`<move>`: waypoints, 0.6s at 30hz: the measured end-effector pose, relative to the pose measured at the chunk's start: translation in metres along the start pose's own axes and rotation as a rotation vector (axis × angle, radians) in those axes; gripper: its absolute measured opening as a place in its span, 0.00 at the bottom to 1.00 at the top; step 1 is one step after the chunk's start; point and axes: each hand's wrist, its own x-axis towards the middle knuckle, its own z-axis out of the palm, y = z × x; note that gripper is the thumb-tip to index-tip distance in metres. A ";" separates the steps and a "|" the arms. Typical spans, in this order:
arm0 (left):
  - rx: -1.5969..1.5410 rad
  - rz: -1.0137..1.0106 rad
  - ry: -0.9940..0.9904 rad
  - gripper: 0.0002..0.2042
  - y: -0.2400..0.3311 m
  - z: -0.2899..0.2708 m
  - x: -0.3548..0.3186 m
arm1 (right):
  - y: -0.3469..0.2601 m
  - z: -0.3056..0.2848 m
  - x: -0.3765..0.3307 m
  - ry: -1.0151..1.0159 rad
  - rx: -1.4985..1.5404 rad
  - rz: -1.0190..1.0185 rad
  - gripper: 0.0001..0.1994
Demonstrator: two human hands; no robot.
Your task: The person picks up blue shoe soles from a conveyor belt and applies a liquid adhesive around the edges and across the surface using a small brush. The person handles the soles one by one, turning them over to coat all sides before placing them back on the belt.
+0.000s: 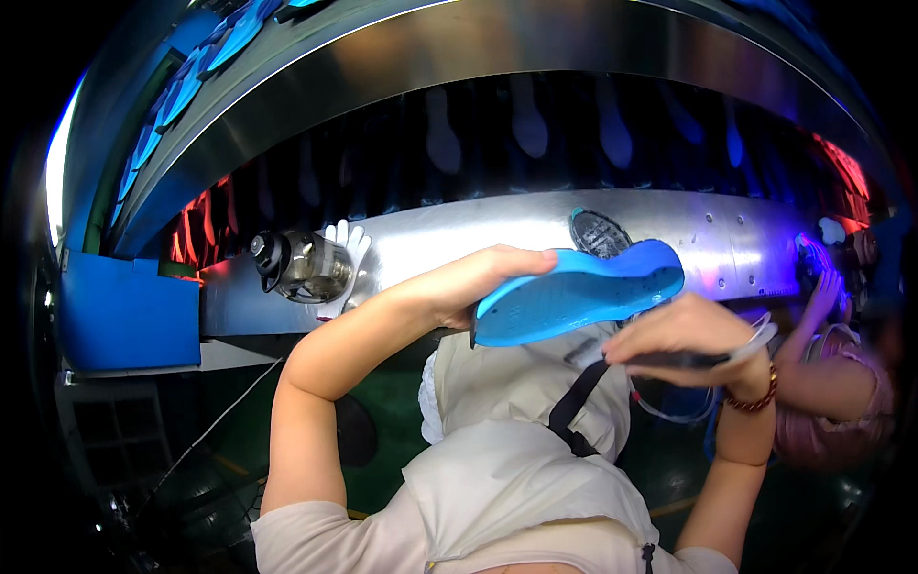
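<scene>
My left hand [488, 277] is closed around one end of a bright blue shoe sole [583, 298], thumb on its upper edge. The sole is tilted on its side in front of me, above the bench's near edge. My right hand [684, 335] is at the sole's lower right, fingers bent together over a slim dark tool [684, 361] whose kind I cannot make out. A pale thin tube or cord [760, 337] loops by that wrist. Just behind the blue sole, a dark sole-shaped piece with a teal rim [601, 234] lies on the metal bench [459, 225].
A smoky see-through jug with a black lid [306, 266] stands on the bench at left, beside a white glove [352, 251]. Beyond the bench, rows of soles [529, 117] sit in a dark recess. A co-worker's arm [818, 311] is at the right. A blue box-like panel [129, 311] stands left.
</scene>
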 end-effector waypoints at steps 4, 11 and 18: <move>0.076 -0.004 0.029 0.30 0.003 -0.004 -0.002 | 0.014 -0.010 -0.004 0.127 -0.002 0.126 0.10; -0.517 0.159 -0.028 0.28 -0.029 -0.021 0.024 | 0.004 -0.008 -0.003 0.375 0.535 0.188 0.12; -0.592 0.226 -0.005 0.28 -0.035 -0.017 0.031 | 0.059 -0.003 -0.012 0.822 0.439 0.331 0.09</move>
